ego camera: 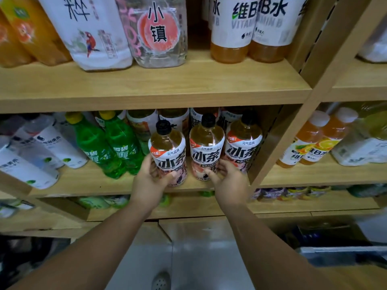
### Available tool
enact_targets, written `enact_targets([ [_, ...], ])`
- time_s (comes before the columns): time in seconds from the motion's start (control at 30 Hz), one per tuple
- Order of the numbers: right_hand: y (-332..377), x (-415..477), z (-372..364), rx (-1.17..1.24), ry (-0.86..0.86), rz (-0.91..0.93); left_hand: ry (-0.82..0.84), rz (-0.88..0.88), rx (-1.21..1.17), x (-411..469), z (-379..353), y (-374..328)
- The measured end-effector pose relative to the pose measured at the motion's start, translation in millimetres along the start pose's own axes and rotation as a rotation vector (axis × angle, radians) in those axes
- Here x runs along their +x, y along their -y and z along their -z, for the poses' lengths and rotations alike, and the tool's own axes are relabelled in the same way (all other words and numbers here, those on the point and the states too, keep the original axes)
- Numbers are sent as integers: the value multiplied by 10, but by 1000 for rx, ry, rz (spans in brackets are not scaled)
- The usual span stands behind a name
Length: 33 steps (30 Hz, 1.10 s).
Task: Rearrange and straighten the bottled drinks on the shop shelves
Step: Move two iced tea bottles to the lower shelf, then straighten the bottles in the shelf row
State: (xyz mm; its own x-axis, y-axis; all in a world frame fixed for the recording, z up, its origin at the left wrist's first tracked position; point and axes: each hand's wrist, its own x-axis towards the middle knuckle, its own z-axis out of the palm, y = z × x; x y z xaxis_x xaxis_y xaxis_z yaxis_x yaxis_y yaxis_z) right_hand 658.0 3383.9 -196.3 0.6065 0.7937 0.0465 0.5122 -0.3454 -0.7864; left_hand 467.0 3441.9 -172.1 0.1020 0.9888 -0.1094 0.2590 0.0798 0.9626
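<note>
Near the centre of the frame, three black-capped iced tea bottles stand in a front row on the middle shelf (83,183), with more bottles of the same kind behind them. The left hand (154,176) has its grip clamped round the lower part of the left tea bottle (167,151), thumb across the front of the label and fingers round the side. This bottle stands slightly forward of its neighbours and looks a little tilted. The right hand (227,177) holds the base of the middle tea bottle (206,147), thumb pressed on the front and fingers reaching round between it and the right tea bottle (244,147), so that grip is closed on the bottle too.

The step in hand seems to be lining up this front row. The left and middle bottles stand apart, while the middle and right ones are nearly touching. The next move likely calls for sliding the left bottle back and towards the middle one, setting it upright, and turning the labels to face out, without knocking the row behind.

At the left of the frame, green soda bottles (109,151) and white-labelled water bottles (41,151) lean sharply and look unsorted, so much of the task probably remains.
</note>
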Motion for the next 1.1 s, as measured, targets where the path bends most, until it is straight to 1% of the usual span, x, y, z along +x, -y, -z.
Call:
enact_targets([
  [0.2,51,65,3,-43,-37,-36,-13,-22,21,120,-157,-31],
  [0.47,114,44,38,-87,-32,-46,42,-39,66,251,-109,-10],
  [0.63,142,35,91,-49,3,-48,56,-38,89,244,-96,-16],
  [0.77,125,-21,188,-25,68,28,2,-34,146,123,-140,10],
  [0.9,-39,-113,464,9,168,54,-185,-38,212,-166,-195,41],
  [0.97,-186,-158,654,45,178,45,-184,-91,234,-340,-262,46],
  [1.1,-469,-219,1077,85,149,-26,-125,-201,241,-635,-507,-76],
])
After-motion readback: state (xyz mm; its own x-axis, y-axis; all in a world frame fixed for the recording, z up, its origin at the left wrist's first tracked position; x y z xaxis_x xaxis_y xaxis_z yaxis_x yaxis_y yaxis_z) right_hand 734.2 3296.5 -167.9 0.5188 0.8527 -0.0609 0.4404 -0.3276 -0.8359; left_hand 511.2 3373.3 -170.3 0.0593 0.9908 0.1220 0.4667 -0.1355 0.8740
